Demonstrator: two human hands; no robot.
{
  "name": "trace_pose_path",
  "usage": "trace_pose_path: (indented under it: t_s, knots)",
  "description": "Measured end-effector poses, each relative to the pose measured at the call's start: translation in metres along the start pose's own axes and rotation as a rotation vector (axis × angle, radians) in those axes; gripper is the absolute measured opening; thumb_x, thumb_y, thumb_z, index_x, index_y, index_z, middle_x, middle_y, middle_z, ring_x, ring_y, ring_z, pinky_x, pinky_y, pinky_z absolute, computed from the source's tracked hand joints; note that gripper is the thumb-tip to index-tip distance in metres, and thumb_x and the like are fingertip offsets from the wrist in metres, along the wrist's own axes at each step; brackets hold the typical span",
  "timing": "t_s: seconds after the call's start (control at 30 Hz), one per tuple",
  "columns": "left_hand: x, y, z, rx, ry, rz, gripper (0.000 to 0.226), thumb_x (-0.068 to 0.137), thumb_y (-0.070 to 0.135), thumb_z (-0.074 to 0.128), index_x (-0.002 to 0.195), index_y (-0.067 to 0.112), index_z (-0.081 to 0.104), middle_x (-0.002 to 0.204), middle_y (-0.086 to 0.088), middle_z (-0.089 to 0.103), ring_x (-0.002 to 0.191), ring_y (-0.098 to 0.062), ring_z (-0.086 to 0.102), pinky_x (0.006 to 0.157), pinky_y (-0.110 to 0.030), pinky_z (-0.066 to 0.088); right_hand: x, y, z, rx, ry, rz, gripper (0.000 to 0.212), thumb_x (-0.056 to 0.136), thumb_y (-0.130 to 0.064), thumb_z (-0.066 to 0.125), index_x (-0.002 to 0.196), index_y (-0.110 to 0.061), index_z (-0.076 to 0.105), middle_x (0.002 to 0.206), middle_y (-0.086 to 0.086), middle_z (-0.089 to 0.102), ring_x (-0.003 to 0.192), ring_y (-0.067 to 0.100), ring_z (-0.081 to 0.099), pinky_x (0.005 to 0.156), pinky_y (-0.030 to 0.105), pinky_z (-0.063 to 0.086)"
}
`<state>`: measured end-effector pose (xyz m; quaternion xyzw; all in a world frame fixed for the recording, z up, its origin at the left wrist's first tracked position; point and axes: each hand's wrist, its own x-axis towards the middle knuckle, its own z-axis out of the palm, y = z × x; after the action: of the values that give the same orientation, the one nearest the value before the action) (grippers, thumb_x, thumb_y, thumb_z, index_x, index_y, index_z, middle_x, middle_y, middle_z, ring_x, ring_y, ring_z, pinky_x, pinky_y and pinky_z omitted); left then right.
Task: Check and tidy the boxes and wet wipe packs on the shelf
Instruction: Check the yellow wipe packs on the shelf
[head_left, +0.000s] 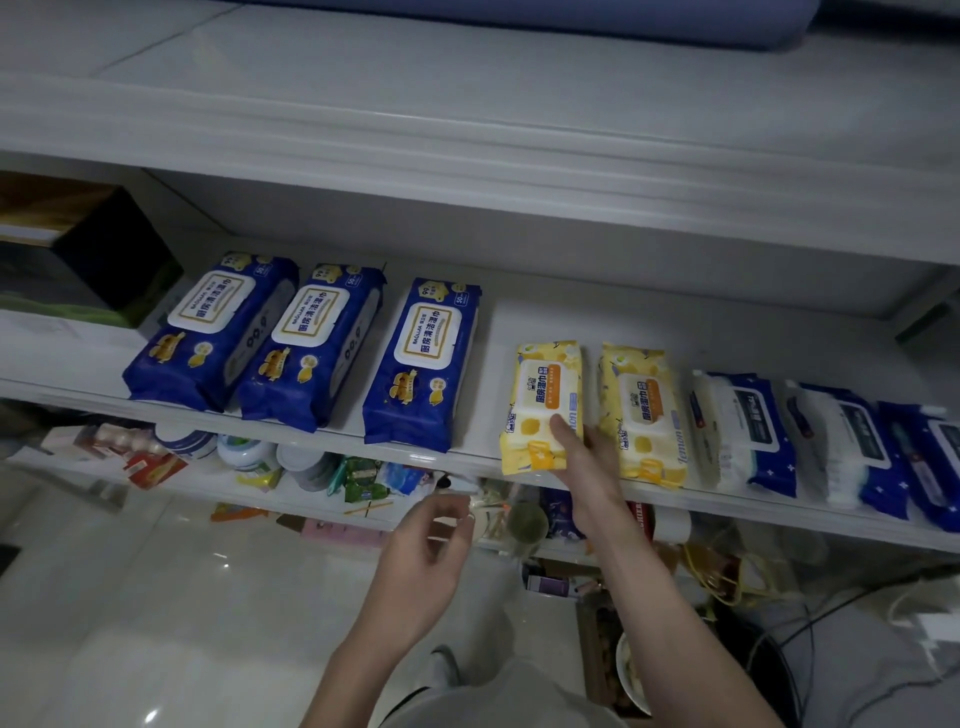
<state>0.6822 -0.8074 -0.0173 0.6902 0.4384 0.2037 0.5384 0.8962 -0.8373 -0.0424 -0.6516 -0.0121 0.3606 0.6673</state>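
Wet wipe packs lie in a row on the white shelf (483, 322). Three blue packs (415, 364) sit at the left. Two yellow packs follow: the left yellow pack (537, 400) and the right yellow pack (644, 410). Three blue-and-white packs (743, 431) fill the right end. My right hand (582, 452) grips the left yellow pack at its near right edge, thumb on top. My left hand (436, 540) hovers below the shelf edge, fingers loosely curled, holding nothing. A dark box (88, 249) stands at the shelf's far left.
A lower shelf (171, 483) holds small boxes, jars, tins and packets. Bags, cables and a bowl crowd the floor at the lower right (727, 582). Pale glossy floor tiles (182, 597) spread to the lower left. The shelf's top ledge (467, 140) overhangs the packs.
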Motion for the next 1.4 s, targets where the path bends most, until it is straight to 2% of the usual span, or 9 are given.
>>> trace_pose_path:
  t_s: [0.07,0.17,0.37,0.63,0.77,0.87,1.0,1.1,1.4]
  knots:
    - [-0.001,-0.005,-0.003,0.004,0.000,-0.014,0.013,0.097,0.019,0.064,0.105,0.029,0.067,0.098,0.023,0.070,0.089,0.000,0.067,0.074,-0.015,0.053,0.008,0.003,0.003,-0.041,0.016,0.004,0.034,0.098,-0.019,0.071,0.131,-0.011,0.066,0.122,0.008,0.076,0.107,0.024,0.074,0.098,0.045,0.059]
    - [-0.002,-0.012,-0.007,0.010,0.008,-0.036,0.015,0.096,0.020,0.065,0.103,0.033,0.066,0.097,0.024,0.070,0.089,0.001,0.066,0.074,-0.020,0.055,0.013,0.008,0.008,-0.149,0.060,-0.037,0.034,0.101,-0.019,0.067,0.133,-0.010,0.065,0.123,0.006,0.072,0.101,0.020,0.068,0.088,0.033,0.055]
    - [-0.004,-0.021,-0.015,0.021,0.019,-0.079,0.019,0.096,0.019,0.065,0.100,0.038,0.064,0.097,0.018,0.072,0.090,0.004,0.065,0.075,-0.026,0.058,0.021,0.007,0.014,-0.309,0.134,-0.093,0.034,0.103,-0.024,0.064,0.133,-0.009,0.065,0.113,0.001,0.067,0.100,0.017,0.060,0.088,0.029,0.046]
    - [-0.001,-0.034,-0.027,0.014,-0.022,-0.092,0.014,0.098,0.020,0.063,0.104,0.033,0.066,0.101,0.012,0.071,0.096,-0.005,0.066,0.074,-0.022,0.053,0.019,0.008,0.014,-0.532,0.181,-0.182,0.030,0.103,-0.026,0.062,0.129,-0.011,0.065,0.125,0.009,0.072,0.111,0.024,0.067,0.086,0.028,0.046]
    - [0.002,-0.043,-0.032,0.024,-0.064,-0.091,0.016,0.098,0.021,0.062,0.112,0.026,0.067,0.105,0.010,0.071,0.098,-0.005,0.066,0.071,-0.015,0.052,0.007,0.009,0.010,-0.616,0.203,-0.272,0.039,0.103,-0.029,0.061,0.138,-0.013,0.058,0.135,0.005,0.067,0.125,0.025,0.064,0.098,0.033,0.051]
    - [0.008,-0.046,-0.034,0.051,-0.100,-0.079,0.016,0.099,0.018,0.061,0.111,0.027,0.067,0.104,0.011,0.071,0.097,-0.004,0.065,0.069,-0.013,0.052,-0.014,0.008,-0.001,-0.619,0.221,-0.315,0.050,0.104,-0.032,0.060,0.148,-0.010,0.051,0.147,0.004,0.057,0.136,0.020,0.053,0.113,0.032,0.043]
    - [0.017,-0.043,-0.027,0.118,-0.139,-0.041,0.016,0.098,0.018,0.060,0.107,0.031,0.065,0.102,0.014,0.070,0.095,-0.002,0.065,0.075,-0.020,0.054,-0.040,0.010,-0.026,-0.589,0.210,-0.294,0.036,0.103,-0.028,0.062,0.138,-0.018,0.061,0.127,-0.006,0.064,0.107,0.008,0.061,0.082,0.006,0.047]
    - [0.019,-0.036,-0.012,0.176,-0.186,-0.038,0.015,0.099,0.022,0.059,0.109,0.032,0.064,0.103,0.016,0.069,0.095,0.001,0.064,0.081,-0.027,0.056,-0.054,0.012,-0.048,-0.580,0.173,-0.283,0.029,0.102,-0.027,0.063,0.131,-0.023,0.063,0.117,-0.008,0.067,0.100,0.006,0.065,0.089,0.027,0.056]
    - [0.009,0.001,0.072,0.184,-0.215,-0.064,0.012,0.100,0.021,0.059,0.105,0.029,0.066,0.103,0.011,0.071,0.091,-0.002,0.066,0.071,-0.014,0.048,-0.062,-0.001,-0.130,-0.629,0.130,-0.305,0.024,0.100,-0.020,0.065,0.124,-0.024,0.069,0.114,-0.009,0.067,0.099,-0.003,0.063,0.095,0.022,0.052]
